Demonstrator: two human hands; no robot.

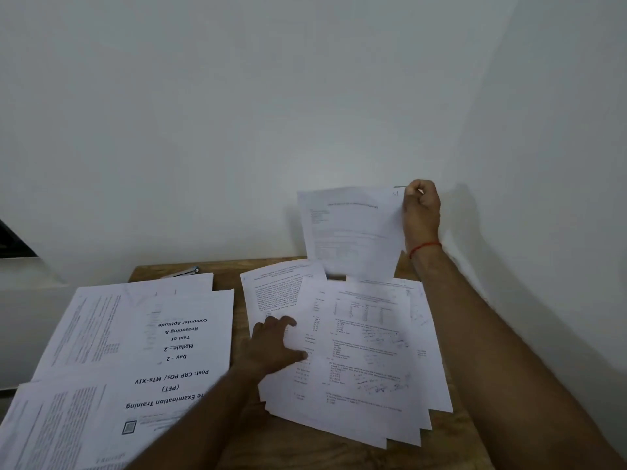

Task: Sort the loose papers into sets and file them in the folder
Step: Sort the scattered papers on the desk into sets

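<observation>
Right grip (pixel 420 212): raised above the far edge of the counter (pixel 305 446), thumb and fingers pinching the top corner of a single sheet (pixel 353 232). The sheet hangs upright in front of the white wall (pixel 237 113), its print too faint to read. A red thread (pixel 424 247) circles that wrist.

Left grip (pixel 274 344): palm down on the left edge of a fanned pile (pixel 366 351), fingers extended and pressing, holding nothing. The middle fingers are hidden by a sheet's edge.

The fanned pile lies at centre-right on the wood, directly below the lifted sheet. Its sheets are overlapped and skewed, and the top ones carry printed questions with handwriting.

A second spread of papers (pixel 169 351) covers the left side, apart from the pile. Its top cover page lies upside down to the camera and reads "Day - 2, Module - 2".

A small slim object (pixel 183 272) lies at the far edge; what it is cannot be told.
</observation>
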